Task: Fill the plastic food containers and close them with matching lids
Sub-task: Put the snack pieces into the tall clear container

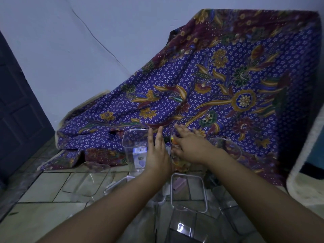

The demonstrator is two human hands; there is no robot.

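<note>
— Head view: where are the hands?
— Left hand (156, 151) spread flat beside the tall clear container (135, 149) on the floor (43, 213); right hand (188, 146) covers a filled container (173, 142), grip unclear.

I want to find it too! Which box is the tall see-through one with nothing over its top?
Find the big purple flowered cloth. At its bottom edge stand clear boxes by two hands. The tall box is just left of the left hand, open-topped with a white label low on its front; the flat tub lower left is much shallower.
</note>
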